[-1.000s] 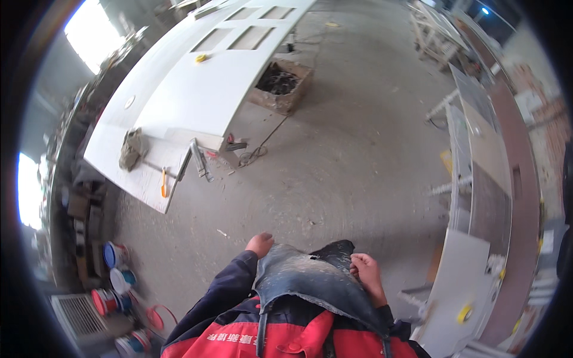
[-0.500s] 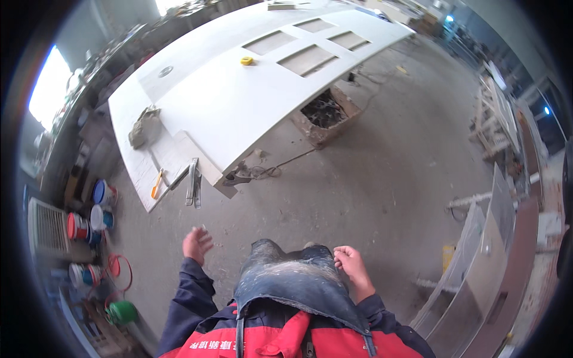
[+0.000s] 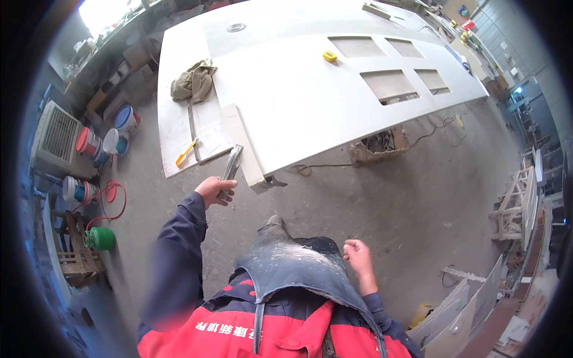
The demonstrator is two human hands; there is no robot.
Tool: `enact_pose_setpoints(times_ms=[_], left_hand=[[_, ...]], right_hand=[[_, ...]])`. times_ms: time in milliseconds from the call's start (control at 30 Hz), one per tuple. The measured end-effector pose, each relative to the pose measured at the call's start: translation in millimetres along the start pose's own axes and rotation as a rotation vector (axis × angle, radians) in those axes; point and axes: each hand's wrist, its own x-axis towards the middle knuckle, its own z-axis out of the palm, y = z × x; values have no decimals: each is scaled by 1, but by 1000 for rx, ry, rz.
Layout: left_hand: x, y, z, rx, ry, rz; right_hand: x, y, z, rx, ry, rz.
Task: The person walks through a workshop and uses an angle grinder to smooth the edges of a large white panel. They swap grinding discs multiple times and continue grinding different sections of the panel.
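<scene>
My left hand [image 3: 216, 191] is closed around the near end of a long, narrow grey metal tool [image 3: 233, 160], whose exact kind I cannot make out. The tool's far end lies against the corner of a large white panel [image 3: 280, 113]. By my right side, my right hand [image 3: 358, 255] hangs in front of the dusty dark apron [image 3: 298, 262], fingers curled in, with nothing seen in them. Left of the tool, an orange-handled scraper [image 3: 186, 153] rests on the panel's lower strip. A crumpled olive cloth [image 3: 194, 82] lies farther up it.
The panel has several rectangular cut-outs, and a yellow tape measure [image 3: 329, 56] lies on it. A dirty box [image 3: 379, 149] and a cable [image 3: 304, 169] are on the floor beneath its edge. Paint buckets [image 3: 115, 142] and a green gas cylinder [image 3: 99, 238] stand left; boards [image 3: 465, 316] lean right.
My left hand has moved forward and taken hold of the grey metal tool at the panel's edge. My view has turned left and come closer to the panel. My right hand stays curled.
</scene>
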Motion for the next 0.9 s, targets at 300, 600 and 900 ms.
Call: enact_pose_setpoints(times_ms=[300, 600, 900], left_hand=[[6, -12, 13, 121, 186, 33], [-87, -160, 35, -228, 372, -202], [-215, -165, 114, -348, 781, -279]], right_hand=[[58, -54, 58, -469, -39, -93], [158, -131, 158, -686, -273, -733], [259, -98, 232, -817, -669, -974]])
